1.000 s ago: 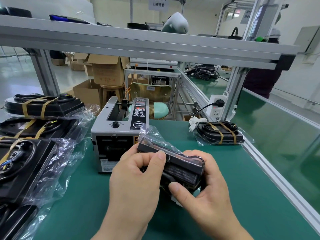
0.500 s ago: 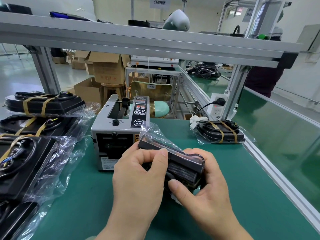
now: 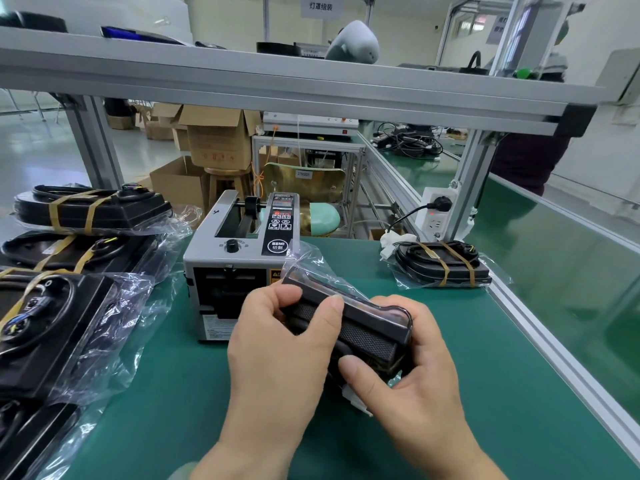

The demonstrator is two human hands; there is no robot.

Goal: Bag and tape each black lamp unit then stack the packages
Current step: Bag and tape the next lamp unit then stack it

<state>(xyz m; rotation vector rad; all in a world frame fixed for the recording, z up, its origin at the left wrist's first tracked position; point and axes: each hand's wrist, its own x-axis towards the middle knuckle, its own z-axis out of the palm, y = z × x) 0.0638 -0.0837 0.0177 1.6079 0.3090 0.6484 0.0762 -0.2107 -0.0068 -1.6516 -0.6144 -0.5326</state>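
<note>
Two hands on one package, over the middle of the green table (image 3: pixel 485 368). The left hand (image 3: pixel 277 344) curls over the near end of the black lamp unit (image 3: pixel 367 329), thumb laid across its upper edge. The right hand (image 3: pixel 412 389) cups the other end from behind and below, thumb pressing on the lower face. So both are grasping the same unit. It sits tilted inside a clear plastic bag (image 3: pixel 313 266), and the bag's loose end pokes up at the far-left end of the unit. Whether the unit touches the table underneath, I cannot tell.

Just behind that loose plastic stands the grey tape dispenser (image 3: pixel 239 261), set toward the far edge, its dark front slot facing the hands.

Over near the far right corner, one finished package (image 3: pixel 441 266) lies flat, bagged and banded with two strips of brown tape.

Along the left edge, plenty more. Taped packages (image 3: pixel 90 211) are stacked toward the far left corner, and closer in, bagged black units (image 3: pixel 48 327) lie in crinkled clear plastic.

On the frame post at the far right corner hangs a white socket block (image 3: pixel 434 216) with a black plug in it. A grey metal shelf (image 3: pixel 311 86) spans overhead, and cardboard boxes (image 3: pixel 218 140) sit on the floor beyond the far edge.
</note>
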